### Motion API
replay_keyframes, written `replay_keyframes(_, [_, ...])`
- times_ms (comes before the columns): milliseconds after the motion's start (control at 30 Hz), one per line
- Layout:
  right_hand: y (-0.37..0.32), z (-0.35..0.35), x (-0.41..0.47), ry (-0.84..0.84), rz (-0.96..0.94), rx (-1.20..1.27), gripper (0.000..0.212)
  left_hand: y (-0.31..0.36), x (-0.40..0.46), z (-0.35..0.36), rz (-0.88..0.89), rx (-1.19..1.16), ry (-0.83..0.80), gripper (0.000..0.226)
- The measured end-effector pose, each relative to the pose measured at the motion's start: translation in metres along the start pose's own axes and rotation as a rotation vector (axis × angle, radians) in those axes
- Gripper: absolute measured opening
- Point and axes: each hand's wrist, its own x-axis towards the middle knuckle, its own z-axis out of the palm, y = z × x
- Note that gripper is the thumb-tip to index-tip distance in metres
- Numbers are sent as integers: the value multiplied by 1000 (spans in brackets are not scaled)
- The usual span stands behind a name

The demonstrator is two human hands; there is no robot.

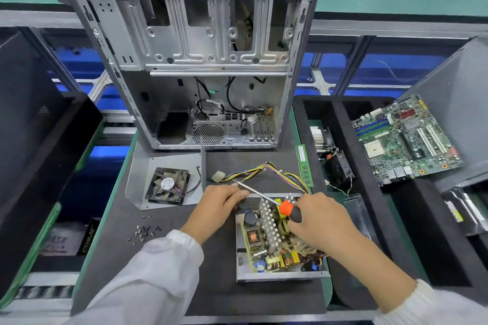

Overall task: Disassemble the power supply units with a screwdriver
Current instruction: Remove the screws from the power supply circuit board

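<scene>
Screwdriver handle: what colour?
Orange and black; the screwdriver shows in the head view, the only one.

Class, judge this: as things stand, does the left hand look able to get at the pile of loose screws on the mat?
Probably yes. The left hand rests on the power supply's far edge, holding nothing, and only bare mat lies between it and the screws.

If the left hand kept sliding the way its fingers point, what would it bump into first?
Probably the screwdriver shaft. The left hand points right, along the far edge of the open power supply, and the shaft crosses just past its fingertips. Depth is unclear, so it might pass underneath.
</scene>
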Motion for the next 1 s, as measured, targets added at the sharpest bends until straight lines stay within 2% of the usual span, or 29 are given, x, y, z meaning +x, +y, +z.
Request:
replay_keyframes(267, [0, -1, -11, -3, -44, -50, 24, 7, -6, 4, 36, 146, 18, 25])
replay_keyframes(333, [-1, -1, -13, -24, -43, -50, 33, 4, -9, 3, 94, 246, -53, 29])
replay_keyframes(467, [0, 0, -9, -50, -60, -70, 33, 3, -10, 2, 123, 30, -295, 27])
replay_keyframes(633, [-3, 2, -9, -79, -42, -1, 33, 1, -8, 11, 110, 112, -162, 17])
replay_keyframes(767, [0, 2, -11, -102, -22, 77, 31, 2, -7, 12, 101, 158, -117, 21])
replay_keyframes(867, [8, -2, -11, -138, -47, 154, 33, 1, -7, 5, 5, -60, -201, 31])
replay_keyframes(1000, [5, -1, -13, -116, -9, 237, 39, 4, -12, 4, -300, -634, -250, 63])
